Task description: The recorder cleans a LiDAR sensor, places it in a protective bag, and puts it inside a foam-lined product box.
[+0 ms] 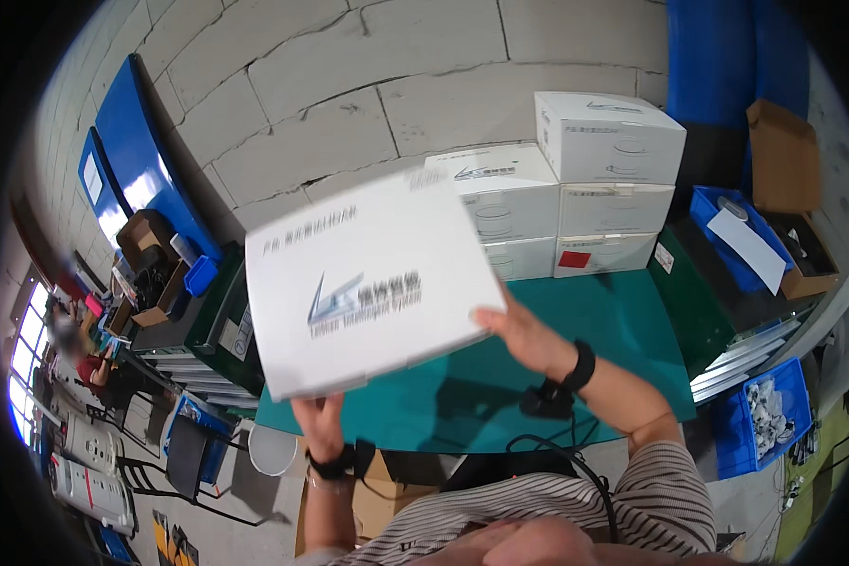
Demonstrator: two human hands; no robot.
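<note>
A white flat cardboard box (377, 255) with printing on its top is held up, tilted, above the green table (594, 330). My left hand (321, 424) grips its near edge from below, the fingers partly hidden under the box. At the right near corner my right hand (528, 335) holds it, with the thumb on the top face and the other fingers underneath, out of sight. Both wrists wear black bands with small devices attached. Beyond the held box, similar white boxes (613, 141) stand stacked in two columns against the wall.
Dark green drawer cabinets flank the table, the right one (717, 288) carrying a blue bin (740, 236) and an open brown carton (807, 255). A blue crate (759, 415) sits low at right. On the left are a white bucket (274, 448), a black chair (193, 462) and a seated person (99, 368).
</note>
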